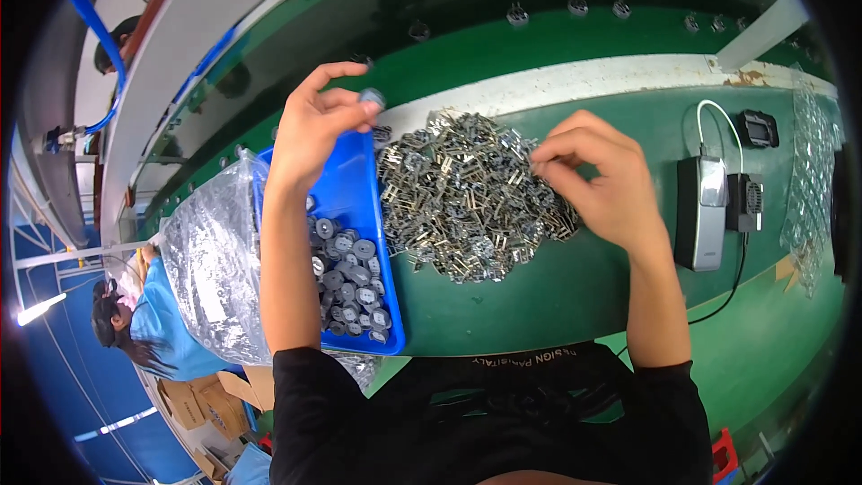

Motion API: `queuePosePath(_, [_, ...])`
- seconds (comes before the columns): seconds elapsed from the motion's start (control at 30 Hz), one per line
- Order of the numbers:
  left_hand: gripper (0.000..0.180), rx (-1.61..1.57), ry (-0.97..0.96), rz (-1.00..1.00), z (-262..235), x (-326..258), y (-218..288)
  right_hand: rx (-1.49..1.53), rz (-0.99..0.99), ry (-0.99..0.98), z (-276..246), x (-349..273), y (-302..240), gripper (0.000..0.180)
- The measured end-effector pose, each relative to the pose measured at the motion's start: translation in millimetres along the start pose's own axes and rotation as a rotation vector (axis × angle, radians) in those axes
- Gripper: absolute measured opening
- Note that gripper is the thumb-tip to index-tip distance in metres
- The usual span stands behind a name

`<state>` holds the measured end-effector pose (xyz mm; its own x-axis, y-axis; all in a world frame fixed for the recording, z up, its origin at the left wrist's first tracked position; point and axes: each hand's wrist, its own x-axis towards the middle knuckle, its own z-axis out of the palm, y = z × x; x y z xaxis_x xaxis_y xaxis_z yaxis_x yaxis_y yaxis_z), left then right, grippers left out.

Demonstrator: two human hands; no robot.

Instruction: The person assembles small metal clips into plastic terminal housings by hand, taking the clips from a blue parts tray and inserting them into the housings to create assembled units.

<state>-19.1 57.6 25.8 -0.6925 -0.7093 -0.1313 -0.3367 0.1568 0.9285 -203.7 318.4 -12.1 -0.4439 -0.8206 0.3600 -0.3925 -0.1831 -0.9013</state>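
My left hand (310,126) is raised over the far end of a blue tray (392,332), pinching a small round grey part (372,99) at the thumb tip while the index finger stretches past it. Similar round grey plastic parts (350,278) lie loose in the near half of the tray. To the tray's right, a big heap of small shiny metal pronged pieces (467,198) covers the green tabletop (521,314). At the heap's right edge, my right hand (606,175) has thumb and fingertips pressed together; what they hold is too small to make out.
Behind a white ledge (503,90), a green conveyor belt (539,45) carries spaced-out small parts. A grey power bank with a cable (702,216), a black adapter (745,202) and bubble wrap (808,189) lie right. A clear plastic bag (211,260) hangs left; another person (162,314) sits beyond.
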Motion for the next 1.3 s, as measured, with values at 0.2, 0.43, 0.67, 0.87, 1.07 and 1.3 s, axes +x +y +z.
queuePosePath(0.2, [0.028,-0.328,-0.407,-0.149,60.0,-44.0,26.7,0.153,-0.028,0.031,20.2,-2.5,-9.6,0.015])
queuePosePath(0.43, [0.038,-0.356,-0.472,-0.094,95.9,-62.8,15.6,0.198,-0.007,0.095,15.1,-0.6,-4.5,0.014])
queuePosePath(0.67, [0.043,-0.230,-0.488,-0.156,101.4,-66.0,16.5,-0.050,-0.144,-0.062,9.1,-3.6,-5.5,0.014])
queuePosePath(0.87, [0.038,0.002,-0.468,-0.006,104.4,-69.9,19.0,-0.160,-0.165,-0.089,8.3,-3.3,-6.2,0.013])
queuePosePath(1.07, [0.032,0.067,-0.472,0.041,104.7,-71.0,20.1,-0.202,-0.183,-0.106,9.2,-4.1,-6.9,0.012])
queuePosePath(1.3, [0.031,-0.035,-0.493,-0.023,102.0,-69.6,19.0,-0.261,-0.226,-0.084,16.5,-7.8,-8.0,0.014])
